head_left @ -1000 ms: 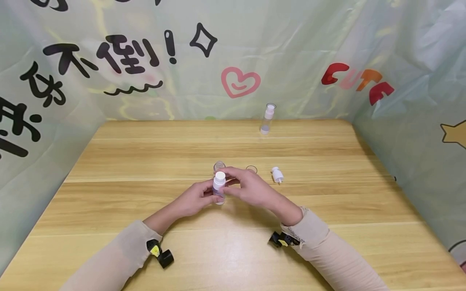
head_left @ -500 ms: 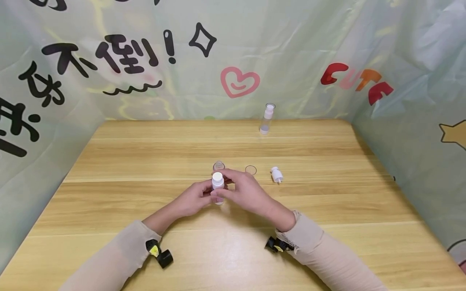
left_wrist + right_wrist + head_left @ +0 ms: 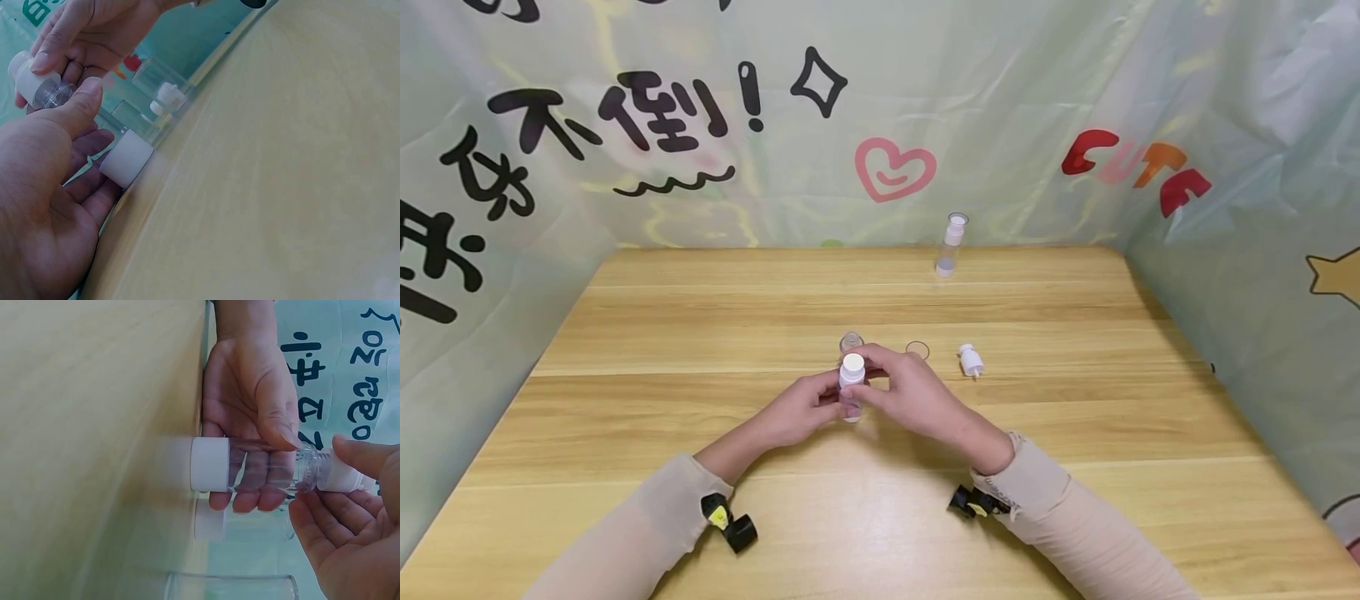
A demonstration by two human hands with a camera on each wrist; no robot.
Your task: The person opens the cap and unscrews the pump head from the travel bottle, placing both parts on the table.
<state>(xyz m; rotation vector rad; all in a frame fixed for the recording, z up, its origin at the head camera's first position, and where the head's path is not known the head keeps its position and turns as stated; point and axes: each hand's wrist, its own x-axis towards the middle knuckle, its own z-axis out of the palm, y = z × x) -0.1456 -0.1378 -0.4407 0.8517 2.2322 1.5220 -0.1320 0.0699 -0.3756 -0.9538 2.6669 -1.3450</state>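
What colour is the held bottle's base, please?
The base is white, clearest in the right wrist view.

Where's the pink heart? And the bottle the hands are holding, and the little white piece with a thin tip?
Pink heart [image 3: 892, 181]: head view, on its smile.
Bottle [image 3: 210, 464]: right wrist view, on its white base.
Little white piece [image 3: 972, 361]: head view, on its wide body.

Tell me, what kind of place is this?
Probably a little indoor work booth. Printed sheets rise behind and beside a wooden table, and there's a small white part lying on the table and a clear bottle nearby.
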